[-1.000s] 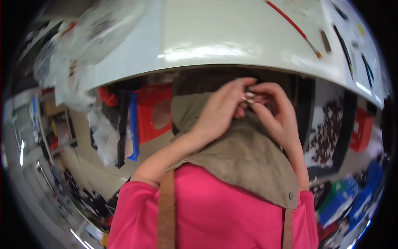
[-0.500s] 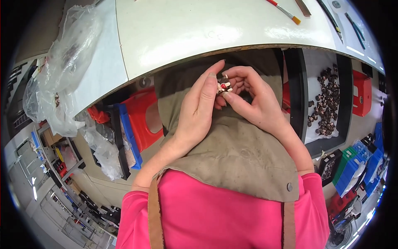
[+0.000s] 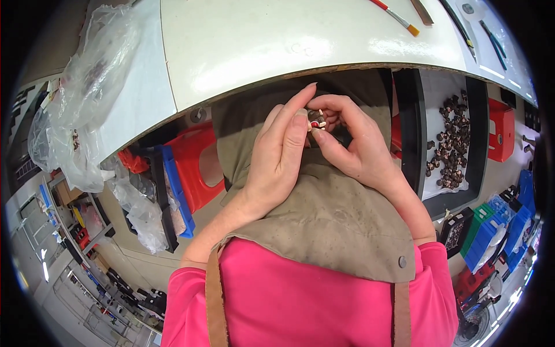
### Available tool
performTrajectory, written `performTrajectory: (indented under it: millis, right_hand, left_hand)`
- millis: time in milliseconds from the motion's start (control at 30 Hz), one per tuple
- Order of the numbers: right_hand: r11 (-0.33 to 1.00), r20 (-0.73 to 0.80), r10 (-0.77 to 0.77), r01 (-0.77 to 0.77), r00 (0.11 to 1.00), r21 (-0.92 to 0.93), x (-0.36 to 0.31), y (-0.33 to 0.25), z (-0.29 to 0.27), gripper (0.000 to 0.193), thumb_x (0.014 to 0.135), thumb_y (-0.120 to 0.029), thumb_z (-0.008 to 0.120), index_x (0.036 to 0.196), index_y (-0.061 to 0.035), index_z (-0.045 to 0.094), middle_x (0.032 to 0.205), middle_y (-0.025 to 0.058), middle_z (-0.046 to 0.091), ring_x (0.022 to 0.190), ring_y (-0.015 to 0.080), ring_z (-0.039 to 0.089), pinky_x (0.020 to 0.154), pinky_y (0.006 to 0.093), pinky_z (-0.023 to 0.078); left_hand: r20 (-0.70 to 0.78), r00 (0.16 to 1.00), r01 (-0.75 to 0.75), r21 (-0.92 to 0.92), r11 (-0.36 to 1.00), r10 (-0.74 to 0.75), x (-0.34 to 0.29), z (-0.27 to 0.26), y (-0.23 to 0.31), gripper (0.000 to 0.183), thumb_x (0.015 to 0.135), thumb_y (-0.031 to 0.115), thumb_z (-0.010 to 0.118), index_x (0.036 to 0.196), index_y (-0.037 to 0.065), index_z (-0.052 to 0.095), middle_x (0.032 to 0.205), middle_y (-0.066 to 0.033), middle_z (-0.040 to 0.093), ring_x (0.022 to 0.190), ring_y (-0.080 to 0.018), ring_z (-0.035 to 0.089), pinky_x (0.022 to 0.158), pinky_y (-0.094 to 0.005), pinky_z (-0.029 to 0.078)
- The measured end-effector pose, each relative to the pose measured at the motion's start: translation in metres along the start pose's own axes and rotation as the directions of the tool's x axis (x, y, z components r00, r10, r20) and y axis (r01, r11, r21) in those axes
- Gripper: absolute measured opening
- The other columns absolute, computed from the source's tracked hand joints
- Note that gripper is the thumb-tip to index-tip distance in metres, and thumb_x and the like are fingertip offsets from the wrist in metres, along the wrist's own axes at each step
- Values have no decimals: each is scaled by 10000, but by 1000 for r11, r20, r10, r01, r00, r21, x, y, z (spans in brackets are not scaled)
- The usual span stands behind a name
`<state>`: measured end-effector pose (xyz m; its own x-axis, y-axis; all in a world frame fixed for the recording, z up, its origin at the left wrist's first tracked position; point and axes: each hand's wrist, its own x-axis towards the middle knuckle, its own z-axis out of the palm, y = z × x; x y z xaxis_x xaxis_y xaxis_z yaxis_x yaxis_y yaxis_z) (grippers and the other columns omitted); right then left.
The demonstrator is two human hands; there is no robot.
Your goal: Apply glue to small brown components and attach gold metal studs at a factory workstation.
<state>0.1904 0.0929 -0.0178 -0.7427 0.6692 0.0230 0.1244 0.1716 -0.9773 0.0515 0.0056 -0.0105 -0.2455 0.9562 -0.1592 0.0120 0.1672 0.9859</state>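
Observation:
A small dark brown figurine (image 3: 316, 121) with cream and red parts sits between my two hands, above my apron-covered lap. My left hand (image 3: 282, 144) presses on its left side with thumb and fingers closed together. On the other side, my right hand (image 3: 354, 128) pinches it between a bent thumb and curled fingers. Part of the figurine is hidden behind the fingers. Many similar figurines (image 3: 452, 141) lie on white sheet in a black tray (image 3: 477, 144) to my right.
The white table (image 3: 243, 52) has its curved edge just beyond my hands. On it lie a red-handled brush (image 3: 399, 18), pliers (image 3: 493, 43) and crumpled clear plastic bags (image 3: 95, 87). Red stools (image 3: 193, 168) and a blue crate (image 3: 178, 194) stand below at left; more bins (image 3: 484, 240) are at lower right.
The figurine has turned slightly between my fingers, and less of its cream part shows. Both hands stay in nearly the same place.

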Motion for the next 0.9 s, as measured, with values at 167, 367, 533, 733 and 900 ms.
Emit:
performTrajectory:
  millis: [167, 367, 533, 733, 900]
  right_hand:
    - [992, 57, 85, -90, 995, 89, 1, -6, 3, 374, 821, 11, 575, 1180, -7, 473, 977, 49, 541, 827, 108, 521, 740, 245, 445]
    - [993, 17, 102, -103, 995, 52, -1, -6, 9, 360, 821, 30, 558, 1162, 12, 442, 920, 43, 528, 797, 95, 510, 721, 239, 439]
    - [993, 25, 86, -88, 996, 80, -1, -9, 11, 368, 821, 29, 563, 1168, 14, 440, 885, 34, 537, 775, 89, 511, 717, 235, 438]
    - [994, 33, 84, -86, 996, 67, 1, -10, 14, 378, 825, 24, 571, 1178, 14, 436, 901, 38, 543, 793, 92, 524, 722, 239, 443]
    - [992, 54, 97, -101, 994, 78, 3, -10, 16, 374, 824, 28, 565, 1176, 12, 438, 919, 43, 548, 809, 97, 537, 732, 243, 449]
  left_hand:
    - [0, 996, -92, 45, 995, 92, 0, -3, -4, 403, 1013, 238, 351, 1346, 27, 435, 967, -75, 484, 839, -138, 494, 755, -258, 441]
    - [12, 998, -66, 64, 996, 65, -1, -3, -8, 400, 1011, 233, 344, 1337, 21, 437, 1061, -99, 523, 869, -144, 528, 755, -262, 448]
    - [60, 998, 21, -39, 999, -19, -4, -9, -6, 408, 1012, 248, 331, 1337, 25, 437, 1134, -100, 534, 896, -123, 541, 758, -255, 448]
    - [61, 998, 8, -20, 1000, -7, -5, -14, -6, 417, 1012, 235, 319, 1361, 26, 411, 1155, -100, 522, 935, -126, 537, 787, -256, 450]
    - [45, 999, -13, -89, 996, 17, -5, -14, -4, 460, 1009, 258, 291, 1393, 15, 361, 1210, -132, 488, 1006, -150, 541, 847, -268, 449]
